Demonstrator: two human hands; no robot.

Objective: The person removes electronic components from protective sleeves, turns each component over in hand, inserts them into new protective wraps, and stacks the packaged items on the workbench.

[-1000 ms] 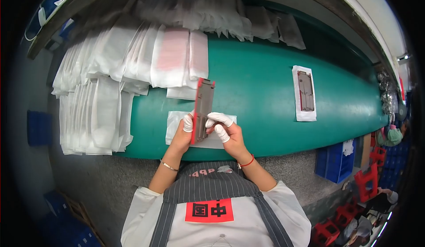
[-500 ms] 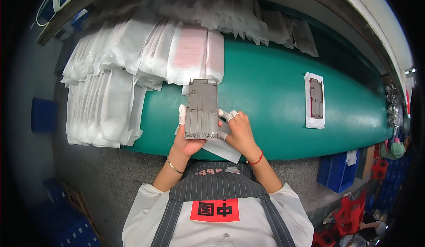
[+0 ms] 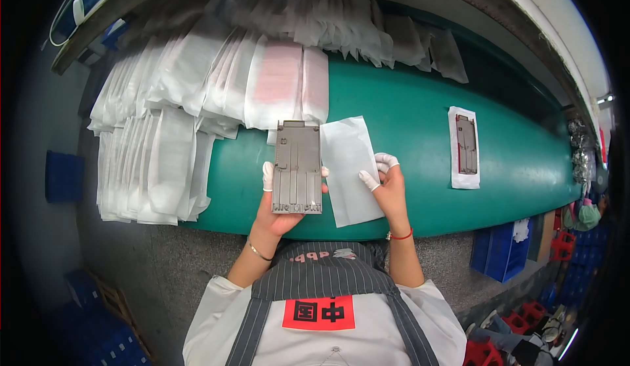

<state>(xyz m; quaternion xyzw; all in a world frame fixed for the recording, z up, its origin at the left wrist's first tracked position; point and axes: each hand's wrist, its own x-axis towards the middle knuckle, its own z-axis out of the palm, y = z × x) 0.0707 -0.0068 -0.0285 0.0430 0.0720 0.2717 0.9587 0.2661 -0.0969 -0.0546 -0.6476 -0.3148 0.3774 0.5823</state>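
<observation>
Gray panel (image 3: pixel 297 169): in the left hand, in front of the person, long side pointing away, ribbed and slotted face showing.
Blue bin (image 3: pixel 64 176): far left, beyond the table's end.
White pouches (image 3: pixel 174 169): overlapping rows over the table's left part; some show pink.
Left hand (image 3: pixel 278 220): clasped around the panel, white-covered thumb along its left edge, fingertips showing at its right edge.
White sheet (image 3: pixel 353 176): tilted, just right of the panel, over the green table (image 3: pixel 417 202).
Right hand (image 3: pixel 391 185): thumb and fingers parted, thumb tip over the sheet, covered fingertips by its right edge; whether they pinch it, I cannot tell.
Second panel (image 3: pixel 467 144): on a white backing (image 3: pixel 464 182), well right of both hands.
Blue crate (image 3: pixel 500 251): beside the table's near right edge.
</observation>
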